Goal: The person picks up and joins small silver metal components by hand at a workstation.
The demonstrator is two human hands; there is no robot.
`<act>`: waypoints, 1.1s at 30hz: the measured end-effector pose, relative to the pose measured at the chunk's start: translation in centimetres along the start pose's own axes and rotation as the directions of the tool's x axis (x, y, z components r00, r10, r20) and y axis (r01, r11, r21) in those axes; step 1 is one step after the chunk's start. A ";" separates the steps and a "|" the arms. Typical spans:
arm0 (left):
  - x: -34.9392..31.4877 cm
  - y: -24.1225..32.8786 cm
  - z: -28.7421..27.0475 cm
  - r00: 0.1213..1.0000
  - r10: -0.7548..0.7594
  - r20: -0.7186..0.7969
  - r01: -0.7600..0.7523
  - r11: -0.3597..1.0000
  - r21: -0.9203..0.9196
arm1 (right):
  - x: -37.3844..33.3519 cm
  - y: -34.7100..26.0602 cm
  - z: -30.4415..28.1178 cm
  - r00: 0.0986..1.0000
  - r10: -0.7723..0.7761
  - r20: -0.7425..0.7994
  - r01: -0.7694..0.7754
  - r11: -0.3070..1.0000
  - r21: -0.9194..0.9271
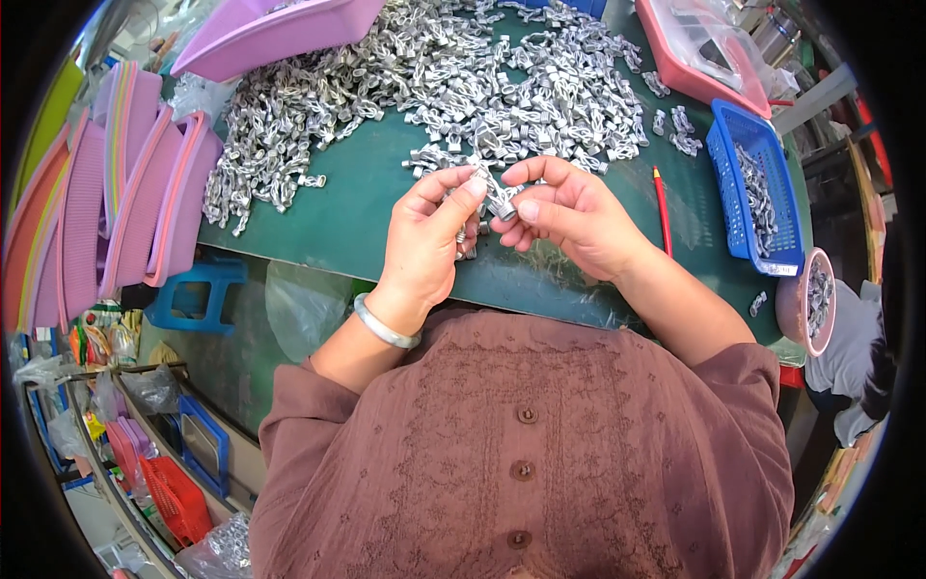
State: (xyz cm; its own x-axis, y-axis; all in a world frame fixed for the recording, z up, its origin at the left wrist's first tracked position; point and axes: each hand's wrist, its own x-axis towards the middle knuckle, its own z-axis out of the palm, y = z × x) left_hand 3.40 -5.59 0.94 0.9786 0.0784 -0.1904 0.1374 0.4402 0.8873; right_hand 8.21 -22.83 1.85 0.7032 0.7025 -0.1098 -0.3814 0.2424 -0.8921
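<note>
Between my two hands, above the near edge of the table, is a small silver metal part (503, 205) with a ring-like end and a looped, twisted body. My left hand (429, 227) pinches its upper end between thumb and fingertips. More metal shows at the curled lower fingers of that hand, too small to make out. My right hand (569, 217) has thumb and fingers closed on the ring-like end. Just beyond my fingers spreads a large heap of similar silver metal parts (463, 92) on the green table (357, 183).
Right of my hands lies a red pencil (663, 207). A blue basket (786, 217) and a pink bowl (820, 333) hold more parts. A pink tray (666, 58) and purple bin (280, 39) stand at the back. Stacked purple trays (135, 207) and a blue stool (198, 294) are left.
</note>
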 end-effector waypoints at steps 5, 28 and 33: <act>-0.2 0.0 0.4 0.997 -0.008 0.079 0.012 0.998 -0.055 | 0.1 0.2 0.1 0.997 -0.055 -0.057 0.053 0.998 -0.027; -0.2 -0.8 0.9 0.757 0.531 0.380 -0.652 0.585 0.482 | 0.2 1.8 -0.3 0.780 -0.617 0.104 0.480 0.484 -0.732; -0.5 -0.7 0.6 0.728 0.571 0.380 -0.681 0.536 0.499 | 0.3 1.6 0.0 0.782 -0.606 0.145 0.483 0.442 -0.756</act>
State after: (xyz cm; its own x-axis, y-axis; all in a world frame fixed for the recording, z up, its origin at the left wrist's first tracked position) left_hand 2.85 -6.46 0.63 0.8490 -0.0316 0.5274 -0.5160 -0.2643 0.8148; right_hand 7.82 -22.24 0.34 0.6942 0.4995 0.5181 0.6242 -0.0594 -0.7790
